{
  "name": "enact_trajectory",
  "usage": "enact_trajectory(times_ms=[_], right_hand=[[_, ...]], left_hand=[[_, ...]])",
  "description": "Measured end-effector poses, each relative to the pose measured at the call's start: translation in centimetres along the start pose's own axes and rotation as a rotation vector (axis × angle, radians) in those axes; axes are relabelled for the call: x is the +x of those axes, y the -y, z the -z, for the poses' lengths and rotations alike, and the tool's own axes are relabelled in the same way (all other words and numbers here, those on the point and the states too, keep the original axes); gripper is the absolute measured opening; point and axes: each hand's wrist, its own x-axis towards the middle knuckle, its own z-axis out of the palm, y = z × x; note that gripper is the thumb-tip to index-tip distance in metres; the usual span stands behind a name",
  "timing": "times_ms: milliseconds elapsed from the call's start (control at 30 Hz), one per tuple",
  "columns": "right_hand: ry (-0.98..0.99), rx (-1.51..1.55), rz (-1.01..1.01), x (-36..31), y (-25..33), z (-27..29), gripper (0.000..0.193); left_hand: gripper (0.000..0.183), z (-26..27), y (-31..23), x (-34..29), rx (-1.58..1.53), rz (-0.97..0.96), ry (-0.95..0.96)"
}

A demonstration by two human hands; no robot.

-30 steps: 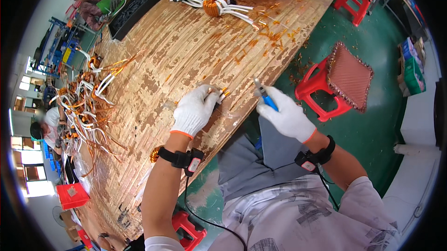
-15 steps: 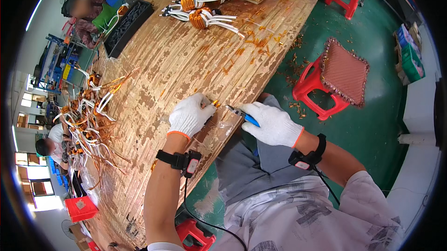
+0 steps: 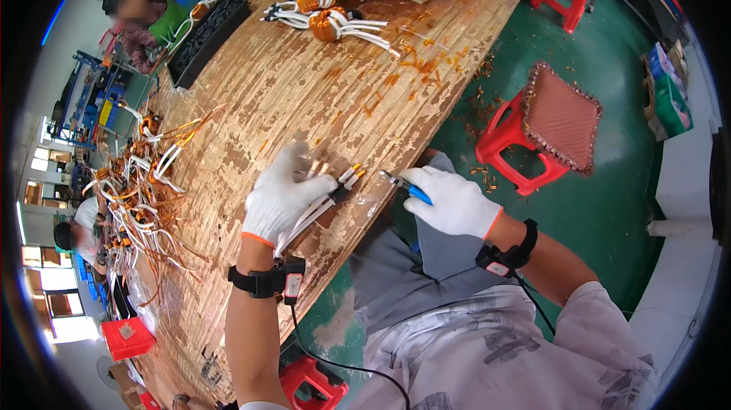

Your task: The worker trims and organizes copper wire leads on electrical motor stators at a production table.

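My left hand [image 3: 283, 191], in a white knit glove, is over the table with thumb and fingers apart, the fingers slightly blurred. Beside and partly under it lie white-sleeved wire leads [image 3: 306, 221] with black sections and bare copper ends [image 3: 352, 174]. More copper tips show between the thumb and fingers. My right hand [image 3: 459, 204], gloved too, is closed round blue-handled pliers [image 3: 416, 192] at the table's edge. Their jaws point left toward the copper ends, a small gap away. The rest of the leads is hidden by my left hand and wrist.
Copper coils with white leads [image 3: 326, 25] lie at the table's far end, near copper scraps [image 3: 426, 63]. A tangled heap of coils [image 3: 141, 174] is at left. Two people work beyond it, one by a black bin [image 3: 209, 41]. A cushioned red stool [image 3: 525, 147] stands right.
My left hand has moved left and loosened from the leads, its fingers spreading and more of the wires showing. My right hand and the pliers have shifted slightly right.
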Motion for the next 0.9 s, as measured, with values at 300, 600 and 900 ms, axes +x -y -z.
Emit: enact_trajectory(times_ms=[300,600,900], right_hand=[[0.022,0.029,-0.009,0.2,0.9,-0.4,0.045],[-0.117,-0.120,0.106,1.0,1.7,-0.4,0.044],[-0.138,-0.147,0.173,2.5,4.4,-0.6,0.049]], left_hand=[[0.049,-3.7,0.2,0.9,0.633,0.020,0.256],[0.030,-1.7,-1.5,-1.0,0.052,0.130,0.249],[0.032,-1.3,-0.8,-1.9,0.147,0.055,0.280]])
